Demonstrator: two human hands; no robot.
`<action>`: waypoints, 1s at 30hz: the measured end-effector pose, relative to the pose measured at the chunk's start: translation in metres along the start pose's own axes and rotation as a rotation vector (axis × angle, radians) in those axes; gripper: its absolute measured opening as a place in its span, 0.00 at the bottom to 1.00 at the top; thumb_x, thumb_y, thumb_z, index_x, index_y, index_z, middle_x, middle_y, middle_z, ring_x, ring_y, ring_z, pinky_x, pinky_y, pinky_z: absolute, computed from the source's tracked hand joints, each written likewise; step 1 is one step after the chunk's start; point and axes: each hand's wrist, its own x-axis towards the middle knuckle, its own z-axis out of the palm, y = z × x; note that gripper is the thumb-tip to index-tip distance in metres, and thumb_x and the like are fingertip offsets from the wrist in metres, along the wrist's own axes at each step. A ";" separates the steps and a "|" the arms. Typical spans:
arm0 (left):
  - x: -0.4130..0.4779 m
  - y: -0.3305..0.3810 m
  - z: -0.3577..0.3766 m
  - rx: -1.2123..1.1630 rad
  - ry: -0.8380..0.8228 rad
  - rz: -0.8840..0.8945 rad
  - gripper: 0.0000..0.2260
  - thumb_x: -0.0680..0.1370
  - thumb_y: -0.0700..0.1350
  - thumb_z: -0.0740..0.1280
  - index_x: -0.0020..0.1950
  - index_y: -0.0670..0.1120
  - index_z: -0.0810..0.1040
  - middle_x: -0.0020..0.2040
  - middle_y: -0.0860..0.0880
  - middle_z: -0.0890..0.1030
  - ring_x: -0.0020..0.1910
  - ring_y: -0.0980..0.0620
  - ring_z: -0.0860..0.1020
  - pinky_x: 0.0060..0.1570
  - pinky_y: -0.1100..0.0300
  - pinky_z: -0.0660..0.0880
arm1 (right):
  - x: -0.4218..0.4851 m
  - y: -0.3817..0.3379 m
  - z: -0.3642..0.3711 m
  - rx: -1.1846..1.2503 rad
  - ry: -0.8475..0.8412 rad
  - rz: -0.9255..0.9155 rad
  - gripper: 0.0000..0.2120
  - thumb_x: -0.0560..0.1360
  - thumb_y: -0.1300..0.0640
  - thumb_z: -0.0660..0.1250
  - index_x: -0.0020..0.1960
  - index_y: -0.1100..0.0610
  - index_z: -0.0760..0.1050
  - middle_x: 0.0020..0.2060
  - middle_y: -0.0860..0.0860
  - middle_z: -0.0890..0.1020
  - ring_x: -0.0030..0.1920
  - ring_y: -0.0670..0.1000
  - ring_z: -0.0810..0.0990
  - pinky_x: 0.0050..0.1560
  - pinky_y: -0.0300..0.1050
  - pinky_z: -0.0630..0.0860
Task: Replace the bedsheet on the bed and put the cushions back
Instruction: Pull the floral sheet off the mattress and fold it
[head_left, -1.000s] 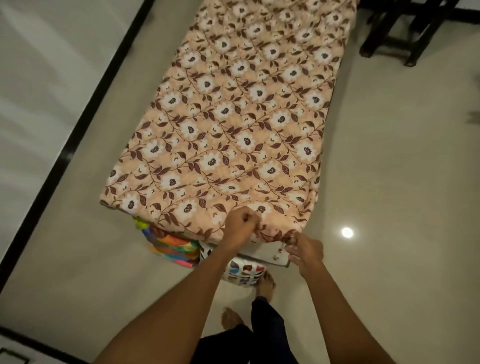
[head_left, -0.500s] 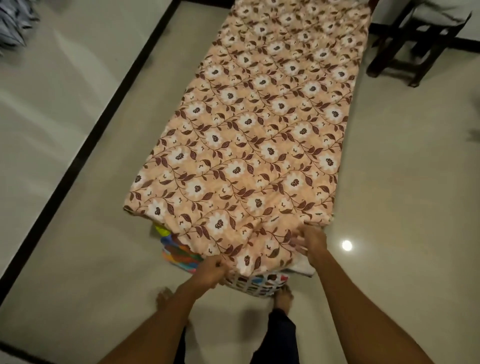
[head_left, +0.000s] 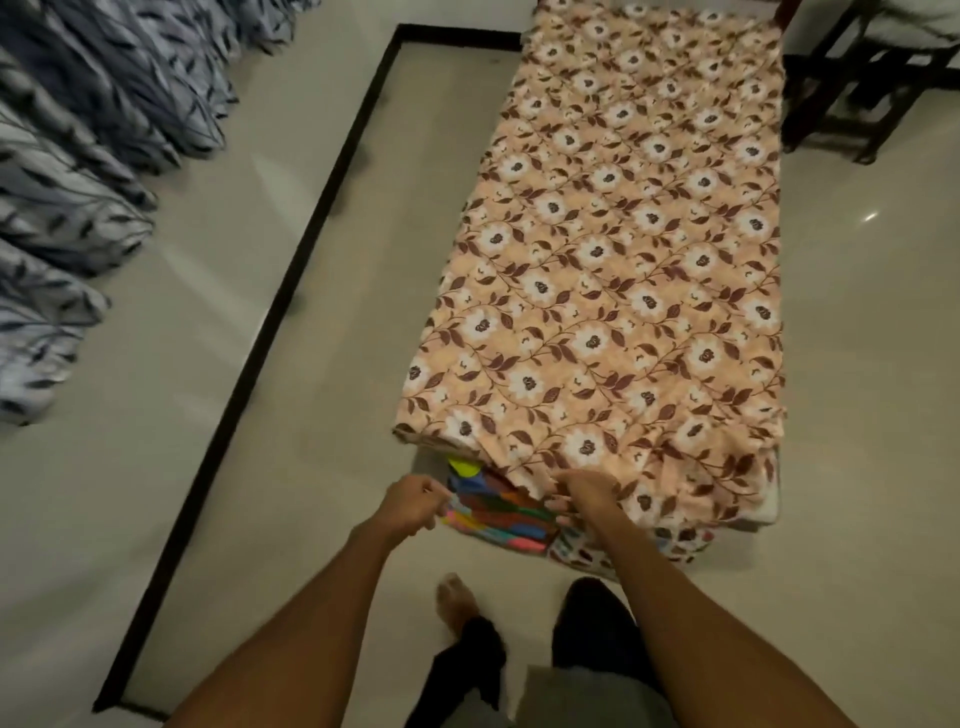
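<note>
Head view: floral bedsheet (head_left: 613, 291) spread the length of the bed, its near edge draped over a multicoloured cloth (head_left: 498, 512) beneath. Your right hand (head_left: 584, 491) pinches that near hem; your left hand (head_left: 413, 504) is fisted beside the coloured cloth, contents indiscernible.

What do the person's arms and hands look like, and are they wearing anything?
Both arms are bare, with no sleeves showing. The left hand and right hand wear no gloves, and no rings, bracelets or watch can be made out. Lower down, dark trousers and a bare foot show.
</note>
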 end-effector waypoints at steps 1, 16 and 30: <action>0.002 -0.002 -0.014 -0.002 0.014 0.002 0.08 0.82 0.46 0.65 0.49 0.46 0.83 0.47 0.46 0.87 0.40 0.48 0.82 0.34 0.61 0.73 | -0.005 -0.006 0.017 0.003 -0.018 -0.008 0.08 0.82 0.61 0.63 0.56 0.61 0.80 0.45 0.56 0.86 0.36 0.51 0.83 0.28 0.40 0.77; 0.103 0.028 -0.116 0.149 0.044 0.025 0.09 0.83 0.48 0.66 0.52 0.44 0.82 0.47 0.45 0.86 0.36 0.53 0.81 0.25 0.69 0.69 | 0.065 -0.067 0.137 -0.011 -0.067 0.061 0.08 0.80 0.58 0.64 0.55 0.59 0.78 0.43 0.51 0.85 0.33 0.49 0.81 0.26 0.38 0.73; 0.249 0.006 -0.165 0.350 -0.073 -0.072 0.13 0.80 0.49 0.67 0.44 0.41 0.84 0.41 0.44 0.86 0.42 0.43 0.85 0.33 0.61 0.73 | 0.147 -0.104 0.249 0.095 -0.032 0.178 0.07 0.79 0.57 0.66 0.43 0.55 0.80 0.39 0.51 0.84 0.33 0.50 0.79 0.33 0.41 0.73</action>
